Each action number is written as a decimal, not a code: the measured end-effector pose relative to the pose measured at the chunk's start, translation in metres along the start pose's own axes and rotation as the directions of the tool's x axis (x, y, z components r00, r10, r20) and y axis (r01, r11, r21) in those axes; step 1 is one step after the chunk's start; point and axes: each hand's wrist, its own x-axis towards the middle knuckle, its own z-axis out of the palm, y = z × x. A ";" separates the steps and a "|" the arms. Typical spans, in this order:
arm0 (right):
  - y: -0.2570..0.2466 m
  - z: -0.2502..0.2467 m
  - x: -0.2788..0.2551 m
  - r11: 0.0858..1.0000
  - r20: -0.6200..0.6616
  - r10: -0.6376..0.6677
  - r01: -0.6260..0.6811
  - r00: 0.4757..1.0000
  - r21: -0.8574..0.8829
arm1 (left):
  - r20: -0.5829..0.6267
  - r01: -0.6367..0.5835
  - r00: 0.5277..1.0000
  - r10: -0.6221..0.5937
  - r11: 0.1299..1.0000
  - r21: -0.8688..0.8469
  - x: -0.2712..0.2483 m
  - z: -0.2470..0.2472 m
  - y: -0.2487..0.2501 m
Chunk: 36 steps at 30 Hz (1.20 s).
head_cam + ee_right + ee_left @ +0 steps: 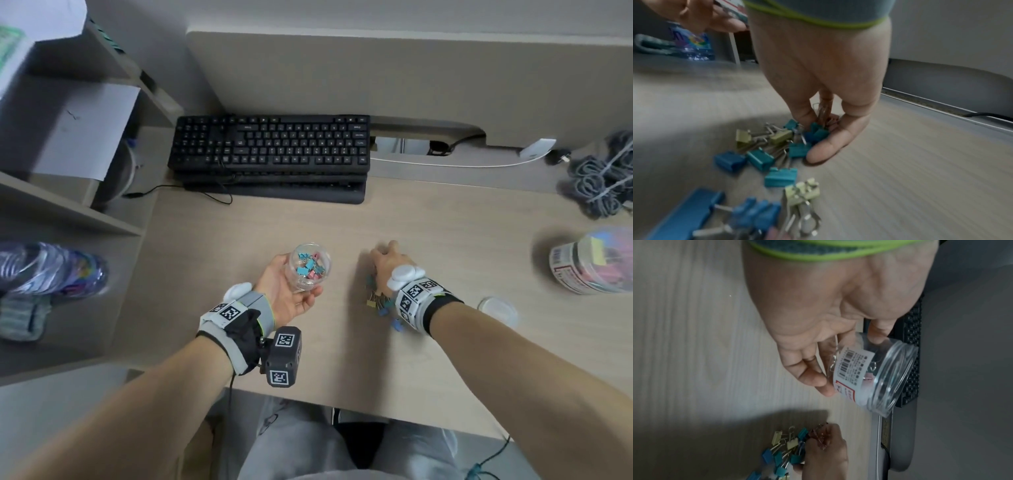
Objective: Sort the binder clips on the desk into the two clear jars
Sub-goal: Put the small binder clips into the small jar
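While left hand point(287, 291) cups small jar point(308, 267) mid-desk, part-filled with blue and pink clips, right hand point(387, 265) pinches clips from pile point(768, 155) near front edge. Second jar point(592, 263) at right edge, holding some. Roughly midway; pile remains.

Left hand point(830, 318) holds the clear jar point(875, 373) tilted above binder clips point(783, 452).

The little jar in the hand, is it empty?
No. The jar, held by the left hand, has blue and pink clips inside.
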 end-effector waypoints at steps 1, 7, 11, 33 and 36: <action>0.003 0.000 0.002 1.000 0.004 -0.001 0.001 1.000 0.015 | -0.001 0.000 1.000 0.000 1.000 0.001 0.000 0.000 -0.001; 0.038 -0.011 0.002 0.970 0.011 0.015 -0.017 1.000 0.241 | -0.004 0.007 1.000 -0.007 1.000 0.010 0.003 0.008 -0.003; 0.063 -0.017 -0.007 0.796 0.008 0.051 -0.046 0.999 0.604 | 0.010 0.008 1.000 -0.009 0.999 0.044 0.006 0.025 -0.005; 0.051 -0.095 -0.118 0.741 -0.346 -0.299 0.445 0.889 0.504 | 0.146 0.013 0.989 -0.036 0.988 0.153 0.004 0.112 -0.025; 0.056 -0.095 -0.116 0.720 -0.401 -0.285 0.471 0.870 0.509 | 0.146 0.009 0.989 -0.030 0.989 0.146 0.007 0.106 -0.024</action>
